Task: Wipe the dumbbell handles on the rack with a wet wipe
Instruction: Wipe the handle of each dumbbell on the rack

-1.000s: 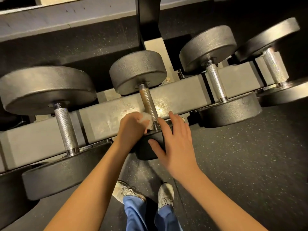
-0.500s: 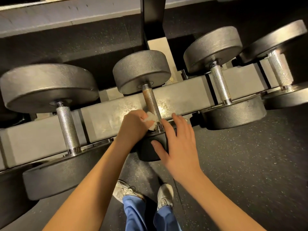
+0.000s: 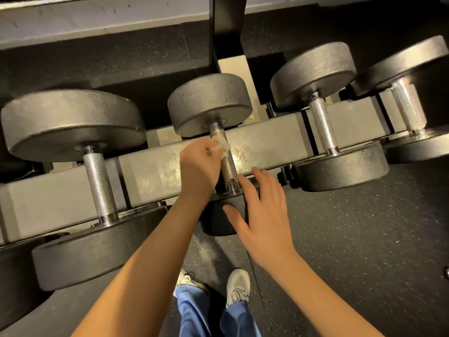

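Since half a second earlier, the left hand (image 3: 199, 161) had slid with the wet wipe (image 3: 222, 145) up the handle (image 3: 228, 170), away from the near collar and toward the far head (image 3: 209, 103). The middle dumbbell (image 3: 213, 110) lay across the grey rack rail (image 3: 155, 169), between a larger dumbbell on the left (image 3: 73, 122) and another on the right (image 3: 313, 71). Its long axis ran from the person outward and leaned slightly left at the far end. The near head (image 3: 218, 223) hung over the speckled floor (image 3: 364, 227). The left hand's fingers were curled, pinching the crumpled white wipe against the upper part of the knurled bar. The right hand lay flat and spread on the near head (image 3: 264, 215), with its fingers straight. Its thumb rested on the head's dark face, and its index fingertip was just beside the bar's lower collar.
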`<state>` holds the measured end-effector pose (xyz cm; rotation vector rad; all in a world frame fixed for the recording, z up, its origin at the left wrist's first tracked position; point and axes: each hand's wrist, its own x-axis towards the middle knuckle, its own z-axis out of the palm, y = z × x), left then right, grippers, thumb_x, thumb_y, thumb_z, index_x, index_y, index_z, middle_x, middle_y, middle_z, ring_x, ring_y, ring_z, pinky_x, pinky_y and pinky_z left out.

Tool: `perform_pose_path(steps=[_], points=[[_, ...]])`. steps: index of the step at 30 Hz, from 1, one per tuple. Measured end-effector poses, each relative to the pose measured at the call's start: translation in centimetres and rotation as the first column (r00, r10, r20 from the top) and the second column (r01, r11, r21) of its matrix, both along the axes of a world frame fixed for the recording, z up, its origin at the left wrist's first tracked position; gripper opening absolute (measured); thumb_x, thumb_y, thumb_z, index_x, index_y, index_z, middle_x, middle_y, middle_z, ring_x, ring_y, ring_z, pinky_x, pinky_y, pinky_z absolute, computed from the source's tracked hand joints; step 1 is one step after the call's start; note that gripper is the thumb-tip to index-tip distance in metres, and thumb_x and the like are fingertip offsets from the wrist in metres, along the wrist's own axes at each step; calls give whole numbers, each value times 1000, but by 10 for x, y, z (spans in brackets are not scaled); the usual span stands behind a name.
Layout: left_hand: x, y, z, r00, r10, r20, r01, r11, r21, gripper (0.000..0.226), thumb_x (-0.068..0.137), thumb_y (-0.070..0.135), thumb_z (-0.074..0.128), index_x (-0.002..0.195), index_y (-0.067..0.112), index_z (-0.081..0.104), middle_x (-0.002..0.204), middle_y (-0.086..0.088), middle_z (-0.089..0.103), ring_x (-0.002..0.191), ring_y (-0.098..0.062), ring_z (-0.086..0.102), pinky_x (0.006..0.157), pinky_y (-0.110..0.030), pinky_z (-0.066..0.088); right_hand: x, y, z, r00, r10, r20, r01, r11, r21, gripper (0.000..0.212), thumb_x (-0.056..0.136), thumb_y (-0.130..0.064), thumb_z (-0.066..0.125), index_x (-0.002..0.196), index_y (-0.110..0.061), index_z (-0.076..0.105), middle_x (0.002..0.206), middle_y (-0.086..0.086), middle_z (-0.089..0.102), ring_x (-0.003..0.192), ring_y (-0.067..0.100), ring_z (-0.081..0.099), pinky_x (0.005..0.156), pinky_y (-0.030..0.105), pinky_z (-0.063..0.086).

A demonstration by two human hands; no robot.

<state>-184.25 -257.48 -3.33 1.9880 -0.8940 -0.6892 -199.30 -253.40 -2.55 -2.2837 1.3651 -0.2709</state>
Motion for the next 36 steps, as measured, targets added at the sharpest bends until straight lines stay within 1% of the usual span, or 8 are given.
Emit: perform_pose_path(steps=[4,8,14,17,20,24,30,36], points=[[8,23,-1,973,-232,-12,233,968,90,8,82,7,70,78,1,72,67,-1,59,60,-3,52,63,-20,44,-2,-13,10,986,-63,156,49,994,97,47,93,-45,34,127,-23,58,127,-5,57,121,12,48,103,45,37],[14,24,15,960,-278,-27,279,957,74,15,83,17,71,93,8,74,86,-4,61,81,-16,55,76,-27,43,9,-46,21,898,-253,359,112,923,369,33,96,-27,52,128,-24,58,122,-8,62,105,0,55,90,12,43],[22,12,21,960,-246,-134,249,968,6,20,78,2,74,79,21,66,65,6,60,56,-1,55,64,-18,50,37,-83,27,812,-325,485,-8,824,567,16,87,-6,64,99,-16,69,92,6,71,88,25,67,79,36,56],[30,13,29,964,-137,228,174,974,-148,19,79,4,73,98,5,69,86,-2,65,76,-6,56,77,-4,42,46,-94,22,801,-402,444,159,858,489,16,81,-7,73,84,-21,65,78,-3,63,76,13,61,73,23,54],[44,9,37,847,-94,523,235,949,-210,32,87,5,62,119,-1,61,114,-12,57,105,-12,47,93,-2,28,65,-104,12,771,-471,428,317,868,382,17,79,-14,75,82,-21,60,73,-10,58,69,5,57,66,16,48],[50,4,33,822,-198,534,282,956,-79,40,92,5,56,132,3,54,131,-11,52,122,-23,43,98,-4,22,83,-108,1,829,-420,370,291,888,357,7,81,-17,72,78,-17,65,69,-9,61,65,2,56,61,12,43],[50,4,32,844,-207,495,286,954,-88,38,93,4,53,131,3,55,130,-11,53,124,-25,42,103,-21,28,52,-97,3,952,-284,111,223,897,383,7,81,-11,73,77,-13,67,73,-3,59,69,11,55,62,16,41],[51,5,32,840,-218,497,293,953,-76,39,93,4,53,131,4,55,130,-11,53,123,-25,42,101,-21,29,80,-114,3,893,-337,298,275,933,232,3,81,-6,67,78,-7,67,65,-9,54,60,2,48,56,9,36]])
